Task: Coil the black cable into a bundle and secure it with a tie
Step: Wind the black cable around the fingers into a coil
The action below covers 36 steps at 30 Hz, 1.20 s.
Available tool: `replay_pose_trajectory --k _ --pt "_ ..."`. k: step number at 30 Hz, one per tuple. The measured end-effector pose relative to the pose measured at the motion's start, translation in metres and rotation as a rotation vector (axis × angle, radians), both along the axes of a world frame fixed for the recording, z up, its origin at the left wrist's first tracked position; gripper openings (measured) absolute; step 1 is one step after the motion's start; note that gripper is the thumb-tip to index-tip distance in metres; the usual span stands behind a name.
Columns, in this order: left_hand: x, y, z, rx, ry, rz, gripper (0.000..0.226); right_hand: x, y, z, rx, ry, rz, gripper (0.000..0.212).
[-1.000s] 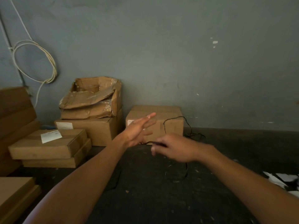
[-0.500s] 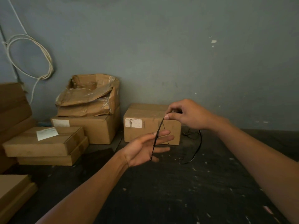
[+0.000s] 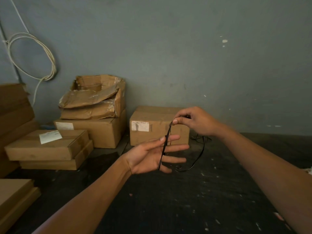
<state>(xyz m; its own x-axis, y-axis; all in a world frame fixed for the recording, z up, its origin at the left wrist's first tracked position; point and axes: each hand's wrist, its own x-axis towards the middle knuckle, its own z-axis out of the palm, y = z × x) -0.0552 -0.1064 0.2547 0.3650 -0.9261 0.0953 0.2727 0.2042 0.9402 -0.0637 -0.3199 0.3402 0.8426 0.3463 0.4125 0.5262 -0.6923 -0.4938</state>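
A thin black cable (image 3: 164, 146) runs taut from my right hand (image 3: 195, 122) down across the fingers of my left hand (image 3: 152, 156). My right hand pinches the cable between thumb and forefinger, held up in front of a cardboard box. My left hand is palm up with its fingers spread, and the cable lies against them. The rest of the cable hangs in a slack loop (image 3: 199, 159) below my right hand and trails to the dark floor near the wall. I see no tie.
A sealed cardboard box (image 3: 152, 122) stands against the grey wall behind my hands. More boxes (image 3: 94, 130) are stacked at the left, one crushed open (image 3: 94, 98). Flat cartons (image 3: 47, 146) lie further left. A white cable coil (image 3: 32, 54) hangs on the wall.
My right hand has lifted the cable from floor height up in front of the box. My left hand dropped, turned palm up, and the cable now crosses its fingers.
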Motion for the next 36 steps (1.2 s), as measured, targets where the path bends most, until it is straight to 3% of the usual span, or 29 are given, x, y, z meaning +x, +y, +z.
replay_pose_trajectory --k 5,9,15,20,26,32,36 --pt "-0.005 -0.003 0.022 -0.124 -0.070 -0.042 0.048 0.004 -0.002 -0.075 0.087 0.025 0.017 0.021" --pt "0.005 -0.006 0.041 -0.159 -0.049 0.028 0.045 -0.014 0.029 -0.139 0.183 0.255 -0.036 0.028" --pt "0.028 -0.003 0.047 -0.181 0.013 0.221 0.046 -0.034 0.060 -0.176 -0.059 0.562 0.039 0.037" --pt "0.039 0.001 0.032 -0.117 0.007 0.369 0.050 -0.048 0.075 -0.150 -0.285 0.627 0.140 0.039" --pt "0.040 0.016 0.013 0.033 -0.016 0.486 0.052 -0.064 0.072 -0.108 -0.477 0.529 0.165 0.033" --pt "0.032 0.026 -0.016 0.218 -0.114 0.518 0.057 -0.064 0.055 -0.049 -0.482 0.347 0.139 0.023" --pt "0.017 0.023 -0.024 0.308 -0.161 0.410 0.055 -0.045 0.034 -0.017 -0.422 0.179 0.017 0.019"
